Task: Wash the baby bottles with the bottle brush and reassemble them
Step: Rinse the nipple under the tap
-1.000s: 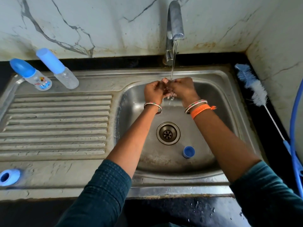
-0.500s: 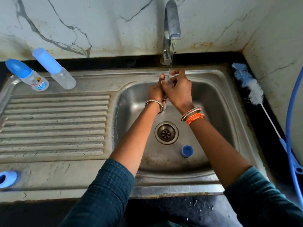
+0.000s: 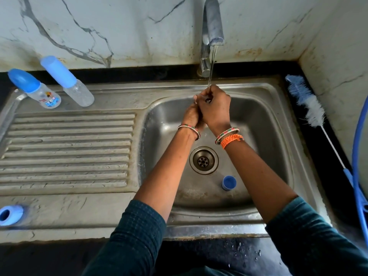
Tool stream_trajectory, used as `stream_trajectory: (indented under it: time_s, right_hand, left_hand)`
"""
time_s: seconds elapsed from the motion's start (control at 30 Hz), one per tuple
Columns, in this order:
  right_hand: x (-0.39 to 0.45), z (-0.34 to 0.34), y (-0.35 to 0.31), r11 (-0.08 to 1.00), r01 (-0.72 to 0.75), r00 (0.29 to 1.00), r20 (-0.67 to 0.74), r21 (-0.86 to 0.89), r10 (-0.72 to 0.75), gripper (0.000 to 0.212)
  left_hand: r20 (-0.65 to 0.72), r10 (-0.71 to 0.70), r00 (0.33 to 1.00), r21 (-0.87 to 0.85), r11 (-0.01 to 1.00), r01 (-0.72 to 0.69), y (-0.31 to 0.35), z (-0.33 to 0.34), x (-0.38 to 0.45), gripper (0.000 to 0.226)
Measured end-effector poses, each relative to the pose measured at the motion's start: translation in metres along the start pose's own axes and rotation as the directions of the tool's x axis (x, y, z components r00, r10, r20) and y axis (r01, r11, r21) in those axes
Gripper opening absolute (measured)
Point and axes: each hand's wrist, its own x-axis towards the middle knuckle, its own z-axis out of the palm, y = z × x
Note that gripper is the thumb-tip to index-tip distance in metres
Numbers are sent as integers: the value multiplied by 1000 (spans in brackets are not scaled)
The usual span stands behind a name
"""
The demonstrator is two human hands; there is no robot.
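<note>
My left hand [image 3: 191, 114] and my right hand [image 3: 216, 108] are pressed together over the sink basin [image 3: 258, 124], right under the thin stream from the tap [image 3: 213, 24]. The right hand's fingers curl over the left hand's fingertips, around something small that stays hidden. Most of the left hand is covered by the right. Two capped baby bottles lie on the back left of the drainboard: a printed bottle [image 3: 37, 89] and a plain bottle [image 3: 67, 81]. A blue cap [image 3: 229, 183] sits in the basin near the drain [image 3: 204, 160]. The bottle brush [image 3: 310, 104] lies on the right counter.
A blue ring-shaped bottle part [image 3: 10, 215] rests at the front left of the steel drainboard [image 3: 67, 148]. A blue hose [image 3: 358, 156] curves down the right edge beside the brush handle. Marble walls close in the back and the right side.
Both hands rose from lower in the basin closer to the spout. The right hand has turned over the left and now covers most of it.
</note>
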Motion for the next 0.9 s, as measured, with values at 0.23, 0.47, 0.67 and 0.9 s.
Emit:
stream_trajectory:
  time_s: [0.23, 0.47, 0.67, 0.9]
  right_hand:
    - [9, -4, 5, 970, -81, 981, 153, -228, 118, 48]
    - [16, -9, 12, 939, -343, 886, 339, 15, 318, 18]
    - [19, -4, 12, 880, -447, 895, 87, 159, 438, 41]
    - [22, -8, 15, 965, -261, 942, 219, 1, 254, 30]
  left_hand:
    - [-99, -20, 995, 289, 956, 48, 3, 7, -7, 61]
    - [-82, -94, 992, 177, 978, 107, 15, -4, 0, 44]
    - [44, -74, 996, 205, 977, 63, 9, 7, -10, 35]
    - [37, 55, 998, 152, 987, -60, -1, 2, -3, 26]
